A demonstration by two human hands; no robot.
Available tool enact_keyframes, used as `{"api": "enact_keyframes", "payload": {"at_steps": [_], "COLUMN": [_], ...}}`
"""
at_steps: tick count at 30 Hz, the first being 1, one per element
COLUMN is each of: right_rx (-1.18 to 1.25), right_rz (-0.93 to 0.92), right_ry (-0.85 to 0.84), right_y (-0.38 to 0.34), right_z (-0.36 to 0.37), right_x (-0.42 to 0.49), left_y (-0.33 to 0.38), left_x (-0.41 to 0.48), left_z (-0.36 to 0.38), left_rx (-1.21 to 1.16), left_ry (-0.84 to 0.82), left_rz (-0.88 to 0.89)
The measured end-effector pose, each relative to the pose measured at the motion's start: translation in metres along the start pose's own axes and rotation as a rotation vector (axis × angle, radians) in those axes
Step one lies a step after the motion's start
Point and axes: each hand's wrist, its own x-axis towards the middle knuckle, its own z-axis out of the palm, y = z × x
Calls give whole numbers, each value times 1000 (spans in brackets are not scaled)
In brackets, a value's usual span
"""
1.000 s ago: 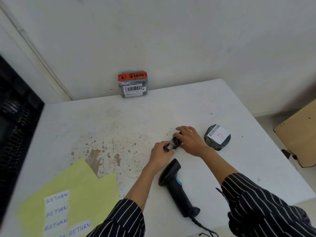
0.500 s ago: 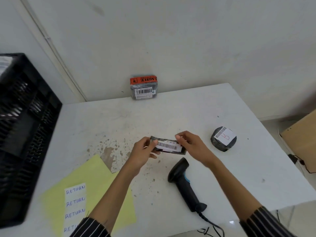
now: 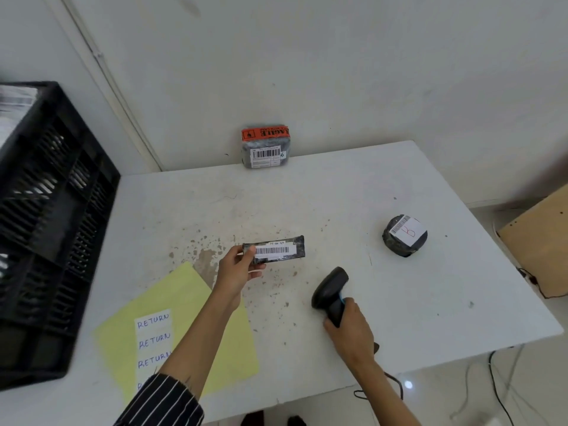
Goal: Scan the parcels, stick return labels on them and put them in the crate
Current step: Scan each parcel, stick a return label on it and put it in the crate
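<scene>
My left hand [image 3: 235,272] holds a long dark flat parcel [image 3: 278,251] by its left end above the white table [image 3: 399,302], its barcode label facing up. My right hand [image 3: 353,329] grips the handle of a black barcode scanner [image 3: 330,289], whose head points up and left, below and to the right of the parcel. A round dark parcel [image 3: 404,236] with a white label lies at the right. A square parcel [image 3: 266,147] with an orange fragile tape leans on the back wall. White RETURN labels [image 3: 152,339] sit on a yellow sheet [image 3: 190,296].
A black slatted crate [image 3: 46,226] stands on the table's left side, something white just visible inside it. A brown cardboard box [image 3: 541,244] is on the floor beyond the table's right edge. The scanner cable [image 3: 396,385] hangs over the front edge.
My right hand let go of the flat parcel and took the scanner by its handle. My left hand keeps the parcel, barcode turned upward. The view swung left, showing more of the crate.
</scene>
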Motion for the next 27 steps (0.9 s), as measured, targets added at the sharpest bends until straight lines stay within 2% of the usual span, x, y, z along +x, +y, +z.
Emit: {"api": "enact_keyframes", "payload": {"at_steps": [4,11,15,27], "right_rx": [383,834,899,889], "right_rz": [56,-60,-116,-165], "right_ry": [-72,-239,-332,-329], "right_y": [-24,-75,-95,-108], "right_z": [-20,-42,-47,-42], "right_x": [-14,-55,-68,-74], "left_y": [-2,-2,-1,-2], "left_x": [3,7,9,10], "left_z": [-7,-15,-18,-25], "left_rx": [-38,-76,-91,-62], "left_ry": [15,29,33,35], "left_rz": [-30,-83,-91,-111]}}
